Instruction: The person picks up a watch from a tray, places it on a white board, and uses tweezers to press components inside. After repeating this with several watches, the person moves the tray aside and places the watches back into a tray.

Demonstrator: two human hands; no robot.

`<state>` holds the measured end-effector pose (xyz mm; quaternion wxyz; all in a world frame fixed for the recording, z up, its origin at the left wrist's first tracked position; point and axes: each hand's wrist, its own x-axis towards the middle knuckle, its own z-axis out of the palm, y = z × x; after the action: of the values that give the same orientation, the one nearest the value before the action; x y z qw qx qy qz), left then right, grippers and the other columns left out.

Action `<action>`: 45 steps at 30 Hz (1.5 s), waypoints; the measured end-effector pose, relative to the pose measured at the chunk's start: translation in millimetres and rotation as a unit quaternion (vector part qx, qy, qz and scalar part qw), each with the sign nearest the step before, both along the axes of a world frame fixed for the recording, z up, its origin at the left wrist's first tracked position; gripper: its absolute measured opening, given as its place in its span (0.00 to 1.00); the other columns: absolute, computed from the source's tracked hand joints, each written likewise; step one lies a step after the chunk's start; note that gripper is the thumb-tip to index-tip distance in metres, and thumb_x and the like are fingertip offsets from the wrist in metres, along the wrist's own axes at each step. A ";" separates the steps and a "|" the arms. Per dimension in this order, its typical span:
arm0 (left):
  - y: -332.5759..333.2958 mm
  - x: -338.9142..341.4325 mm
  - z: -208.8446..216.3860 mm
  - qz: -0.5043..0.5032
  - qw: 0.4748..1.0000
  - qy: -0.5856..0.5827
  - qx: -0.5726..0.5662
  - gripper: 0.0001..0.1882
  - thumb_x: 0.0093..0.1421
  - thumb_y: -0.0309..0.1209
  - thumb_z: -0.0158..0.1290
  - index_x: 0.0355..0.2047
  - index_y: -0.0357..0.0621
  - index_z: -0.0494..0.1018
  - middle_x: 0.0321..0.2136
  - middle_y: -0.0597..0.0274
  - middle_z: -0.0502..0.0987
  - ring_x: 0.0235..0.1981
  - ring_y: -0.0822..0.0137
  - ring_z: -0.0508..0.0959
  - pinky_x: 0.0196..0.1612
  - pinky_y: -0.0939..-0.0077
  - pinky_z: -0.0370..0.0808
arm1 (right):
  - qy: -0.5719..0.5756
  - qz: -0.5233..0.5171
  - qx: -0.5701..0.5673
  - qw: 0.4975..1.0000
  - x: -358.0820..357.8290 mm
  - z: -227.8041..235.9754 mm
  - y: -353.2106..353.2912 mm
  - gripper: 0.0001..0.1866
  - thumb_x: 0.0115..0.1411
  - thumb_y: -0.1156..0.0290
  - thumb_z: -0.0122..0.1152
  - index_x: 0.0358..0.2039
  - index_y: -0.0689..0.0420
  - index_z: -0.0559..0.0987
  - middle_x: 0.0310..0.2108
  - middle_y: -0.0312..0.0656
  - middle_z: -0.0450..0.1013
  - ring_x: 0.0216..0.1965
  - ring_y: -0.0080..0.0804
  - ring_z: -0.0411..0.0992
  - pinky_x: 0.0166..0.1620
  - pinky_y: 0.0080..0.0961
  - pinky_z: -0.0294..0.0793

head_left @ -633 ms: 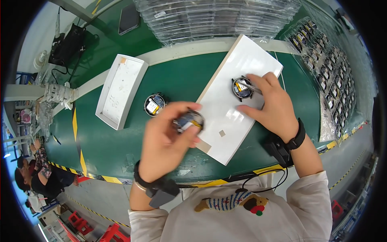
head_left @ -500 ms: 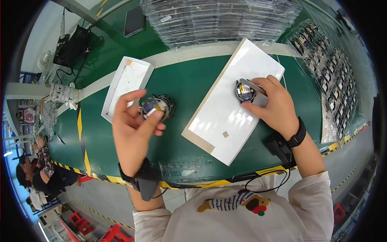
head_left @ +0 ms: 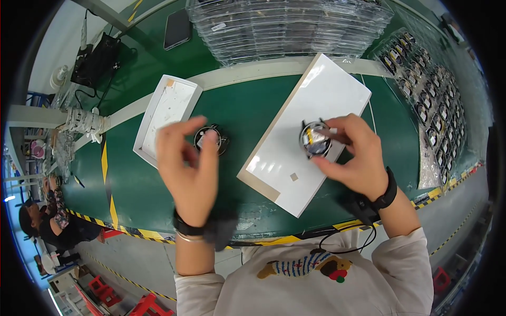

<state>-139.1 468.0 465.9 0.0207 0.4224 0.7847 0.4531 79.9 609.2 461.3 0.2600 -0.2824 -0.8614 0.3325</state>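
Note:
My right hand (head_left: 358, 152) pinches a round watch case (head_left: 311, 146) with short lugs by its edges, over the white board (head_left: 300, 197). Yellow, white and dark parts show inside the case. A slim tool, likely tweezers (head_left: 338, 136), sits between the fingers of the same hand, blurred. My left hand (head_left: 187, 174) is smeared by motion, with thumb and forefinger apart and nothing visibly held. Just beyond its thumb, dark round watch cases (head_left: 224, 143) lie on the green table, partly covered by the hand.
A shallow white box (head_left: 171, 105) stands left of the board. Stacked clear plastic trays (head_left: 290, 31) rise at the back. A tray of watch parts (head_left: 437, 110) lies at right. A phone (head_left: 177, 29) and black device (head_left: 95, 60) are at back left. Another person (head_left: 58, 224) sits far left.
My left hand has let go of the round watch part it held and its fingers have parted. My right hand has shifted slightly nearer with the watch case, whose lugs now show.

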 end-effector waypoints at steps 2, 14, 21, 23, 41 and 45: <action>-1.5 29.6 -5.4 -0.162 0.952 -0.255 0.049 0.15 0.55 0.22 0.54 0.44 0.39 0.70 0.38 0.62 0.71 0.26 0.79 0.71 0.29 0.86 0.69 | 0.026 0.024 -0.011 0.999 -0.4 6.1 -13.6 0.23 0.40 0.70 0.70 0.38 0.60 0.74 0.30 0.41 0.69 0.31 0.30 0.72 0.32 0.20 0.73; 3.9 43.5 -18.1 -0.269 0.795 -0.538 -0.073 0.14 0.58 0.19 0.50 0.45 0.37 0.65 0.36 0.59 0.75 0.38 0.72 0.75 0.40 0.81 0.73 | 0.115 0.073 -0.140 0.981 11.3 -11.3 -8.3 0.09 0.58 0.70 0.54 0.35 0.63 0.73 0.32 0.41 0.68 0.33 0.26 0.72 0.30 0.22 0.72; 5.6 44.0 -15.7 -0.283 0.833 -0.474 -0.034 0.10 0.56 0.18 0.52 0.39 0.35 0.71 0.34 0.61 0.75 0.36 0.75 0.74 0.34 0.83 0.76 | 0.148 0.052 -0.502 0.851 13.6 -6.9 -11.5 0.17 0.66 0.60 0.39 0.35 0.62 0.70 0.34 0.41 0.69 0.36 0.29 0.74 0.35 0.22 0.75; 5.5 46.3 -16.3 -0.272 0.809 -0.520 -0.022 0.11 0.55 0.19 0.53 0.40 0.35 0.72 0.32 0.63 0.75 0.33 0.78 0.75 0.31 0.86 0.74 | 0.140 0.048 -0.527 0.837 10.0 -6.5 -12.5 0.15 0.66 0.62 0.40 0.36 0.61 0.70 0.34 0.41 0.69 0.36 0.29 0.74 0.36 0.22 0.76; 7.7 45.2 -27.9 -0.255 0.830 -0.493 -0.055 0.16 0.56 0.17 0.51 0.46 0.36 0.66 0.32 0.64 0.73 0.32 0.81 0.72 0.28 0.87 0.72 | 0.060 0.060 -0.425 0.901 8.1 -15.0 -19.0 0.09 0.56 0.85 0.53 0.36 0.60 0.68 0.33 0.39 0.71 0.36 0.24 0.74 0.40 0.18 0.74; 9.9 49.0 -21.0 -0.193 0.833 -0.516 -0.047 0.16 0.57 0.17 0.50 0.46 0.34 0.66 0.33 0.63 0.72 0.32 0.79 0.74 0.29 0.86 0.75 | 0.148 0.034 -0.485 0.861 10.5 -10.9 -14.4 0.08 0.56 0.84 0.52 0.35 0.60 0.67 0.32 0.40 0.71 0.37 0.29 0.75 0.40 0.21 0.77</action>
<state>-90.1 477.9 444.9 0.5292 0.2691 0.5827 0.5550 90.4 594.9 450.5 0.2032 -0.2907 -0.5515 0.7550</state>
